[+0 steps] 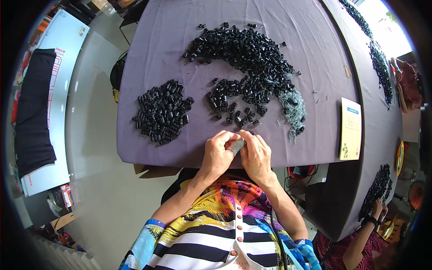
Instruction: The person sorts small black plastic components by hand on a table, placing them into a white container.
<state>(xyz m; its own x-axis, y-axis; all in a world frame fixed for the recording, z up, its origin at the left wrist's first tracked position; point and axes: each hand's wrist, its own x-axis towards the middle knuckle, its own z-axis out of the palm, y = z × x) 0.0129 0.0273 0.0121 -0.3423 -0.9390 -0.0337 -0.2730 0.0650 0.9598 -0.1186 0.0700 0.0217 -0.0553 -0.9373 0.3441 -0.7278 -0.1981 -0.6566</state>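
Together, the left hand and right hand bend inward, fingertips meeting, by the near edge of the table; what they grip cannot be told; ahead lie two piles of black pieces and one heap of clear slivers, each too crowded to count.

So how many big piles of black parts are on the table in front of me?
2: a compact pile on the left, and a larger curved heap across the middle.
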